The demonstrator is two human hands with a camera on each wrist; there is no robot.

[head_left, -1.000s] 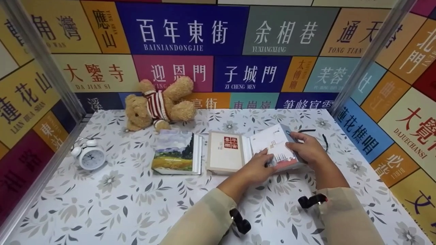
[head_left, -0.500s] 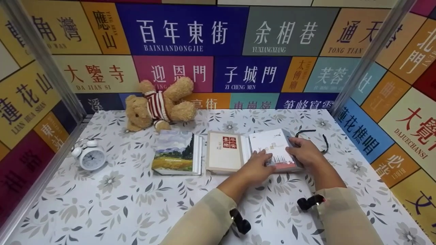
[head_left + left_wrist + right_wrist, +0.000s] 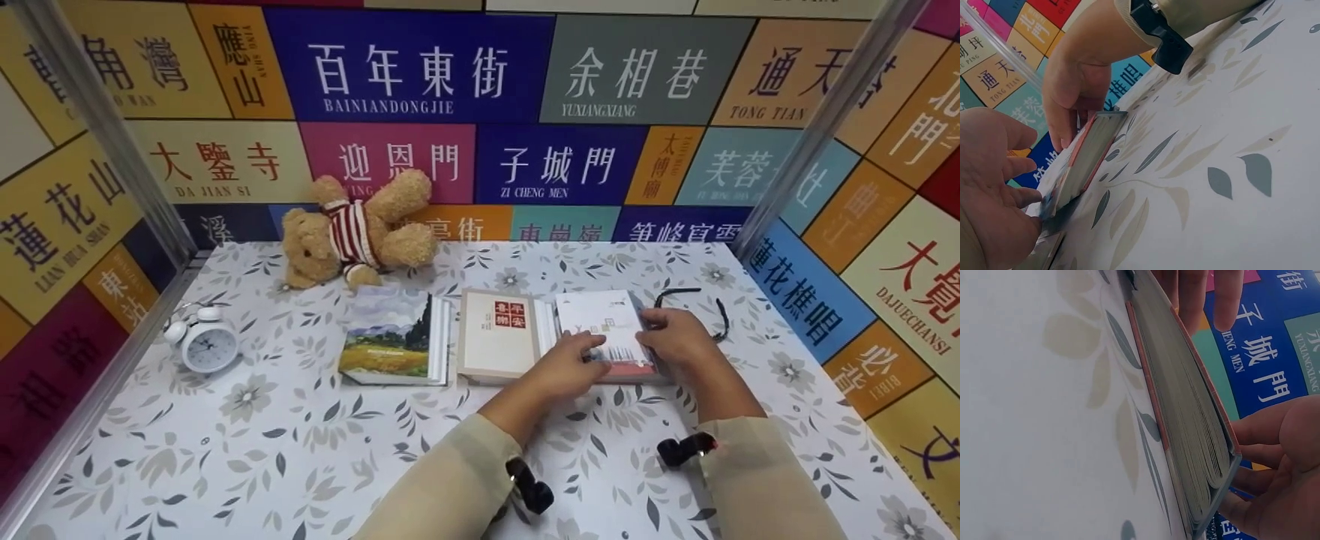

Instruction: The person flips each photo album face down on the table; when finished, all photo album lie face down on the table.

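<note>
A thick book (image 3: 589,311) with a white and coral cover lies flat on the table, at the right end of a row of three. Its page edges (image 3: 1185,410) face the camera in the right wrist view. At the book's spine edge my right hand (image 3: 679,339) holds it, thumb by the cover and fingers at the side. My left hand (image 3: 562,371) reaches over the lower left of the cover, fingers loosely extended. In the left wrist view a low finger of that hand (image 3: 994,185) seems to touch the book's edge. Left of it lies a beige book (image 3: 495,341) with red squares.
Further left is a book with a painted landscape cover (image 3: 386,337). A white alarm clock (image 3: 206,345) stands at the left. The teddy bear (image 3: 352,232) lies against the back wall. Black glasses (image 3: 722,319) sit beyond my right hand.
The white and coral book was tilted and partly raised; it now lies flat, lined up with the beige book. My right hand has come down with it, showing more of the glasses.
</note>
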